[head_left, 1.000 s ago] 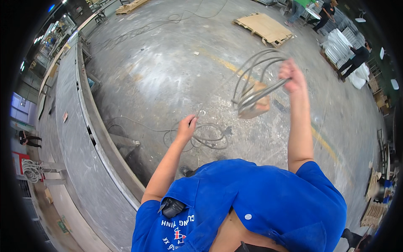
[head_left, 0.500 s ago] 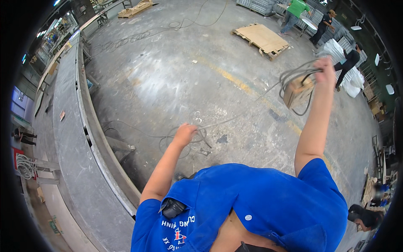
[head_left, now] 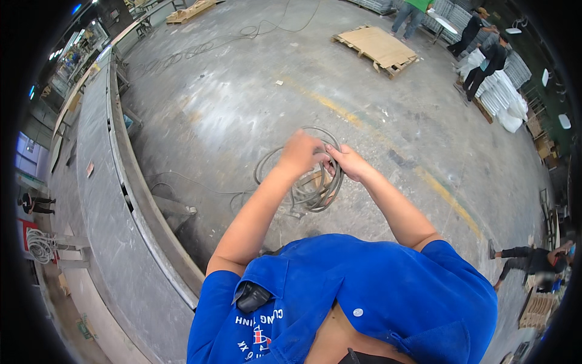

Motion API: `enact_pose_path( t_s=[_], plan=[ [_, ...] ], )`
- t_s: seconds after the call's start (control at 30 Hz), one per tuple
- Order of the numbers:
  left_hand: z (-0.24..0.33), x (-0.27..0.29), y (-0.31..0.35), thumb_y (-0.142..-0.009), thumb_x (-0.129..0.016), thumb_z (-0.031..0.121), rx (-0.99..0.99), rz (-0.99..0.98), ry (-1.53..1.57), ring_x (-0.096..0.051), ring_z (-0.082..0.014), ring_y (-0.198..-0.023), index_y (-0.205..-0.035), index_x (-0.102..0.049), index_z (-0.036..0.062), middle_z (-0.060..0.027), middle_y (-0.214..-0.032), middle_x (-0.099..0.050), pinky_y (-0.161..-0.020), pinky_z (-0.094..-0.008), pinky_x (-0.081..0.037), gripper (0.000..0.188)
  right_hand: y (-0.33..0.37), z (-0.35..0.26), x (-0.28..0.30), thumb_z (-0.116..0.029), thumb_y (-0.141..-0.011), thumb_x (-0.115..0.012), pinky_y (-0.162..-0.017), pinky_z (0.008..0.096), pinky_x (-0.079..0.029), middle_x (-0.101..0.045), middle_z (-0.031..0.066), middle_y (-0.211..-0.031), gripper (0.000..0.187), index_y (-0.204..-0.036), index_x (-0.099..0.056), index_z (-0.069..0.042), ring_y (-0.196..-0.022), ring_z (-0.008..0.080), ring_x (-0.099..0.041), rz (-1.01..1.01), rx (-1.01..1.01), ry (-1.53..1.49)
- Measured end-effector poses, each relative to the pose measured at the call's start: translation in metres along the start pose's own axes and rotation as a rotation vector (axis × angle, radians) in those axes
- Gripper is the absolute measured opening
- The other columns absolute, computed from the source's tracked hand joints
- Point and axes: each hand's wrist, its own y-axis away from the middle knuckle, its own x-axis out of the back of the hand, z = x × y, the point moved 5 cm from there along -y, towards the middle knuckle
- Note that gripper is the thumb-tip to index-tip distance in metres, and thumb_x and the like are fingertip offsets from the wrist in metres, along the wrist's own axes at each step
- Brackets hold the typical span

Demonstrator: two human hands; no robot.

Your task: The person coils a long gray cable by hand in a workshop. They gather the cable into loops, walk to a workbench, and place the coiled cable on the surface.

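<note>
A loose, round coil of grey flexible cable (head_left: 335, 181) is being held in front of the chest, above the stained grey concrete floor (head_left: 224, 91). Its right edge is being pinched by the bare right hand (head_left: 350, 161), thumb and fingers being clamped on the strands. The back of the bare left hand (head_left: 301, 155) is being shown, blurred, at the coil's upper left; whether its fingers are being closed on a strand or kept apart cannot be told. From both sets of fingertips, most of the loops are being hung toward the wearer's body, with the bundle's longer axis being pointed roughly from far side to near side; one wide loop is being spread leftward under the left wrist. Neither hand is clearly being placed nearer, as both are being set at the coil's far half, fingertips being held close together. Behind the lower loops, a tan, wood-like block (head_left: 316, 180) is being partly covered; how it is being supported cannot be told. A thin grey cable (head_left: 200, 184) is being stretched across the floor at left, beside the long grey flat-topped bench (head_left: 109, 182).
</note>
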Motion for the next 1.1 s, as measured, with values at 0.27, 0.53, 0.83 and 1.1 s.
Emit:
enact_pose_path(
  t_s=[0.27,0.53,0.83,1.1],
  plan=[
    [-0.047,0.037,0.086,-0.076,-0.066,0.015,0.374,0.569,0.165,-0.054,-0.0200,-0.068,-0.078,-0.057,0.0008,-0.0086,-0.077,-0.058,-0.063,-0.0332,-0.042,0.017,-0.005,-0.010,-0.028,-0.024,-0.086,-0.057,-0.040,0.0209,-0.025,-0.040,-0.0041,-0.056,0.020,-0.083,-0.051,-0.005,-0.046,0.0044,-0.032,-0.011,-0.034,-0.083],
    [-0.070,-0.040,0.092,-0.085,-0.056,0.024,0.611,0.219,0.484,-0.053,-0.0087,-0.063,-0.082,-0.061,0.0013,-0.0037,-0.065,-0.059,-0.060,-0.0257,-0.042,0.024,-0.006,0.007,-0.012,-0.025,-0.083,-0.060,-0.042,0.0217,-0.032,-0.049,-0.0017,-0.058,0.023,-0.084,-0.057,-0.003,-0.049,0.0049,-0.042,0.115,0.081,0.196],
    [-0.188,0.159,0.146,-0.081,-0.063,0.024,0.838,0.386,0.480,-0.050,-0.0073,-0.065,-0.087,-0.065,0.0010,0.0009,-0.072,-0.059,-0.059,-0.0225,-0.040,0.024,0.024,0.059,0.107,-0.034,-0.075,-0.067,-0.055,0.0259,-0.044,-0.060,0.0043,-0.071,0.039,-0.097,-0.061,-0.002,-0.060,0.0113,-0.053,0.355,-0.009,0.365],
    [-0.290,0.404,0.338,-0.081,-0.055,0.044,1.302,0.938,-0.342,-0.033,-0.0104,-0.044,-0.091,-0.063,0.0010,0.0004,-0.054,-0.040,-0.040,-0.0297,-0.028,0.045,0.143,0.064,0.278,-0.042,-0.073,-0.068,-0.053,0.0253,-0.041,-0.056,0.0031,-0.067,0.047,-0.096,-0.060,-0.002,-0.059,0.0107,-0.051,0.754,-0.094,0.463]
  ],
)
